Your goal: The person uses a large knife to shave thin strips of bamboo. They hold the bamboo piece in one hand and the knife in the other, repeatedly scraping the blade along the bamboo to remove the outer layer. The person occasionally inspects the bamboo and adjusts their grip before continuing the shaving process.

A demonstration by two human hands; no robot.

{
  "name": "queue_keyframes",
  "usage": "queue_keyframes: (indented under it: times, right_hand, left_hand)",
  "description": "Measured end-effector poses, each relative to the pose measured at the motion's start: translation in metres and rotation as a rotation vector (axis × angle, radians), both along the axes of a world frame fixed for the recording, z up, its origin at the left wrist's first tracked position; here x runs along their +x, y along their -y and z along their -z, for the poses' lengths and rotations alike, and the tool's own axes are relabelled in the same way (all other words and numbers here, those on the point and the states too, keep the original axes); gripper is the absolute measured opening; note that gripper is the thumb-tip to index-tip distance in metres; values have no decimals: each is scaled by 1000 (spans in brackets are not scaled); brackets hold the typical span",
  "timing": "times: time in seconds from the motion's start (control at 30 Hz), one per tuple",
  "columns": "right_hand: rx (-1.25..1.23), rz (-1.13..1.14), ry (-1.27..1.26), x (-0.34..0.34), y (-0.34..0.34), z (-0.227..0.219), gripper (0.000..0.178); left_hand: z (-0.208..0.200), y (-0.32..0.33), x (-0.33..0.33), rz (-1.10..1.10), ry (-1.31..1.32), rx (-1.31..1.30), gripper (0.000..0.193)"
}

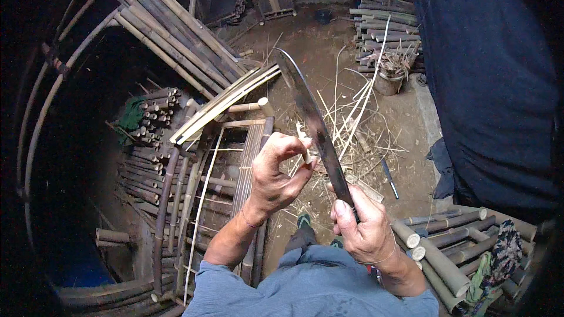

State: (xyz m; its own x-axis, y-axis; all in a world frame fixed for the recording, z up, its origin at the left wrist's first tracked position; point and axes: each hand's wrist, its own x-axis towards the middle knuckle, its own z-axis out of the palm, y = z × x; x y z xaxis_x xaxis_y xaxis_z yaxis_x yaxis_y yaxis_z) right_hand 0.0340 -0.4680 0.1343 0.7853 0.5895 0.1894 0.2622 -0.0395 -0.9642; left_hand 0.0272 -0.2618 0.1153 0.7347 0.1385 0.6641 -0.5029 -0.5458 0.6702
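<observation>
Where the right hand [365, 223] closes: fingers and thumb wrap the near end of a long knife [320, 132]; its handle is mostly hidden in the fist.
Knife: raised in front of the body, above the earthen floor [305, 35]; its long axis slants from the right hand up and leftward in the view, the tip pointing away from the person; the dark blade runs nearly straight, then curves left at its end.
Left hand [273, 173]: thumb and forefinger bend together in a pinch on a pale, ragged sliver [302, 135]; this sits just left of the blade; whether they touch, I cannot tell.
Slatted bamboo frame [249, 164]: left of the left hand; a bundle of split strips [226, 105] lies slantwise beyond it.
Floor: long pale strips [364, 108] lie strewn beyond the knife; a dark rod [389, 176] lies near them.
Farther out: a bucket [388, 85] of shavings stands by stacked poles [385, 38]; dark cloth [493, 82] hangs at right; thicker bamboo poles [443, 264] lie at lower right.
</observation>
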Motion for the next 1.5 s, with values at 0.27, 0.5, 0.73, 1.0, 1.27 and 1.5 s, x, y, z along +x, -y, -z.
queue_keyframes:
  times: [0.27, 0.5, 0.73, 1.0, 1.27, 1.5]
  right_hand:
    - [-31, -8, -23, 6, 6, 7, 19]
    - [-1, -23, -78, 7, 10, 8, 20]
    - [-11, -21, -148, 5, 12, 8, 18]
    - [-62, 38, -117, 6, 11, 11, 17]
    - [-122, 173, 208, 17, 6, 10, 14]
    - [-199, 163, 278, 25, 2, 5, 15]
  left_hand:
    - [11, 14, -1, 47, -19, 67, 40]
    - [15, 20, 3, 51, -33, 72, 41]
    - [18, 24, 4, 75, -25, 54, 42]
    - [11, 30, 8, 76, -90, 16, 41]
    - [12, 29, 18, 77, -98, 11, 41]
    - [8, 28, 23, -2, -59, -2, 42]
